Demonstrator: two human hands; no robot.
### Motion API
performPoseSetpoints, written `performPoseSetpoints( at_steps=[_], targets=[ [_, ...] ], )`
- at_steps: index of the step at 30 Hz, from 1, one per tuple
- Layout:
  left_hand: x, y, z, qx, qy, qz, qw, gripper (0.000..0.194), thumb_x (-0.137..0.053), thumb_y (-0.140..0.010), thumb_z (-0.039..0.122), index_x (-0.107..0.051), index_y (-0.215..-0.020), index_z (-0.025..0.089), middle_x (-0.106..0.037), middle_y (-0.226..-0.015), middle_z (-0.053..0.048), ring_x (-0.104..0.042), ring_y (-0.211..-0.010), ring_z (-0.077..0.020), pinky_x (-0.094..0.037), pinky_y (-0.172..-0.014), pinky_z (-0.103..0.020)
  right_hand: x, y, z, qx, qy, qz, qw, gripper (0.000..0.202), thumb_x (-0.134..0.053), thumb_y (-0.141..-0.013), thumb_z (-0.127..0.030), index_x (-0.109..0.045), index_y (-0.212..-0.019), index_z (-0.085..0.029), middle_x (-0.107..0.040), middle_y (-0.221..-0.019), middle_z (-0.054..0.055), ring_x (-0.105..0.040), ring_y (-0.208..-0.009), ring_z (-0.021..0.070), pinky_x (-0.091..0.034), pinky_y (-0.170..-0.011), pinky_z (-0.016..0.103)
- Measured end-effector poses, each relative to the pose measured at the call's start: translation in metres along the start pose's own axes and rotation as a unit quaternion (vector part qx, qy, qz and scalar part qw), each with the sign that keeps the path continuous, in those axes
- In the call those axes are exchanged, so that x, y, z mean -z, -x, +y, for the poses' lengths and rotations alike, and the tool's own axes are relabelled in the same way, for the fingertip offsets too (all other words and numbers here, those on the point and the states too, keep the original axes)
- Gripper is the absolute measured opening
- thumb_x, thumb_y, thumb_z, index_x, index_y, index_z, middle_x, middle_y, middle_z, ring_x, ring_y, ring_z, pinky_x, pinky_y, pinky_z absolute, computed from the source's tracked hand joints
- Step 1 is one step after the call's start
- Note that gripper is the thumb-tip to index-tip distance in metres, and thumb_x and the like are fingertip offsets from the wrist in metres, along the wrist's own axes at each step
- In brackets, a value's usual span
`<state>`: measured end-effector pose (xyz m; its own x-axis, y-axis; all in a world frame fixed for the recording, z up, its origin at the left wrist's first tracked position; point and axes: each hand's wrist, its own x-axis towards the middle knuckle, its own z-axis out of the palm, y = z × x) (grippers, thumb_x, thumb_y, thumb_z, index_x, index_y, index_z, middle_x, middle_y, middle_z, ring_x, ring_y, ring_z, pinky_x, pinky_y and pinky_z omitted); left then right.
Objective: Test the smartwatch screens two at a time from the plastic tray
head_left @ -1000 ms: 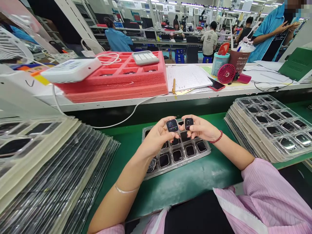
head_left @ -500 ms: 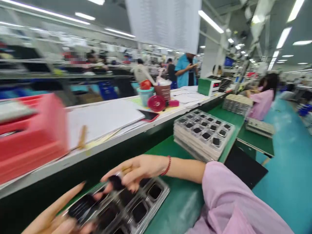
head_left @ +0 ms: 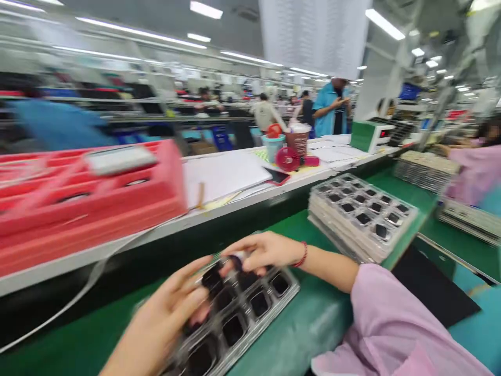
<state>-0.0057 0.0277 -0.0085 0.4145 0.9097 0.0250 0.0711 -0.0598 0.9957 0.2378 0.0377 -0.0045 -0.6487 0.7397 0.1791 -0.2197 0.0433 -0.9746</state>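
A clear plastic tray (head_left: pixel 256 326) with black, square, rounded-corner pieces in its pockets lies on the green bench in front of me. My left hand (head_left: pixel 172 300) reaches over its left end, thumb and fingers closed around a dark square piece (head_left: pixel 212 281); blur softens the edges. Over the tray's far edge, my right hand (head_left: pixel 266 253) pinches a small shiny dark piece (head_left: pixel 236 262) between thumb and fingers. The two held pieces are close together. My hands cover part of the pockets behind them.
Stacked clear trays (head_left: pixel 360 209) of black pieces stand to the right, beside a black sheet (head_left: pixel 434 290). A red foam holder (head_left: pixel 152 209), papers (head_left: pixel 227 175), a phone, cups and a pink fan line the raised shelf. A white cable (head_left: pixel 92 279) hangs at left. Co-workers are around.
The view has swung left, so the bench and shelf sit further right. My left hand has come closer to my right over the tray; its index finger reaches toward the right fingertips.
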Motion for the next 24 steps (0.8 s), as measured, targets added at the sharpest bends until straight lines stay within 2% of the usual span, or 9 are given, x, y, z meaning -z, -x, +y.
performPoseSetpoints(
  at_steps=[2, 5, 9, 13, 20, 24],
  targets=[
    [-0.006, 0.01, 0.005, -0.001, 0.051, 0.009, 0.999, 0.063, -0.082, -0.072, 0.051, -0.062, -0.125, 0.024, -0.067, -0.073, 0.0, -0.054, -0.051, -0.012, -0.045, -0.049, -0.024, -0.002, 0.003, 0.0, 0.002, 0.023, 0.037, 0.999, 0.062, -0.079, -0.079, -0.043, -0.059, -0.131, -0.015, -0.068, -0.11, 0.009, -0.051, -0.06, 0.0048, -0.046, -0.051, 0.017],
    [-0.014, 0.008, 0.011, -0.025, 0.097, 0.007, 0.995, 0.068, -0.086, -0.068, 0.051, -0.061, -0.12, 0.016, -0.067, -0.079, -0.003, -0.051, -0.047, -0.0074, -0.038, -0.046, -0.021, -0.001, 0.007, 0.001, 0.009, 0.056, 0.063, 0.996, 0.06, -0.079, -0.079, -0.043, -0.061, -0.13, -0.016, -0.068, -0.114, 0.01, -0.052, -0.057, 0.0041, -0.048, -0.052, 0.018],
    [-0.018, 0.008, 0.013, -0.035, 0.129, 0.002, 0.991, 0.063, -0.086, -0.069, 0.046, -0.063, -0.118, 0.014, -0.066, -0.083, -0.003, -0.054, -0.047, -0.0066, -0.037, -0.047, -0.02, -0.002, 0.013, 0.003, -0.015, 0.098, 0.071, 0.993, 0.059, -0.077, -0.081, -0.046, -0.062, -0.129, -0.016, -0.07, -0.104, 0.01, -0.053, -0.055, 0.0062, -0.046, -0.05, 0.02],
    [-0.021, 0.012, 0.013, -0.024, 0.152, -0.025, 0.988, 0.062, -0.087, -0.067, 0.046, -0.066, -0.115, 0.014, -0.062, -0.08, -0.001, -0.056, -0.049, -0.0074, -0.038, -0.047, -0.021, 0.002, 0.02, 0.006, -0.038, 0.119, 0.091, 0.988, 0.055, -0.075, -0.083, -0.046, -0.063, -0.131, -0.021, -0.07, -0.112, 0.011, -0.056, -0.061, 0.0101, -0.051, -0.055, 0.024],
    [-0.018, 0.006, 0.011, -0.026, 0.168, -0.041, 0.985, 0.066, -0.088, -0.065, 0.048, -0.067, -0.117, 0.014, -0.063, -0.081, -0.002, -0.054, -0.052, -0.0082, -0.043, -0.053, -0.025, 0.013, 0.021, 0.01, -0.048, 0.167, 0.102, 0.979, 0.055, -0.074, -0.083, -0.047, -0.065, -0.132, -0.024, -0.071, -0.085, 0.006, -0.054, -0.057, 0.0139, -0.053, -0.054, 0.028],
    [-0.018, 0.006, 0.01, -0.025, 0.168, -0.045, 0.984, 0.066, -0.087, -0.066, 0.049, -0.066, -0.117, 0.013, -0.064, -0.078, -0.001, -0.053, -0.05, -0.0075, -0.041, -0.05, -0.023, 0.001, 0.019, 0.004, -0.03, 0.153, 0.109, 0.982, 0.052, -0.076, -0.081, -0.045, -0.066, -0.127, -0.022, -0.072, -0.105, 0.009, -0.055, -0.06, 0.0114, -0.052, -0.054, 0.025]
  ],
)
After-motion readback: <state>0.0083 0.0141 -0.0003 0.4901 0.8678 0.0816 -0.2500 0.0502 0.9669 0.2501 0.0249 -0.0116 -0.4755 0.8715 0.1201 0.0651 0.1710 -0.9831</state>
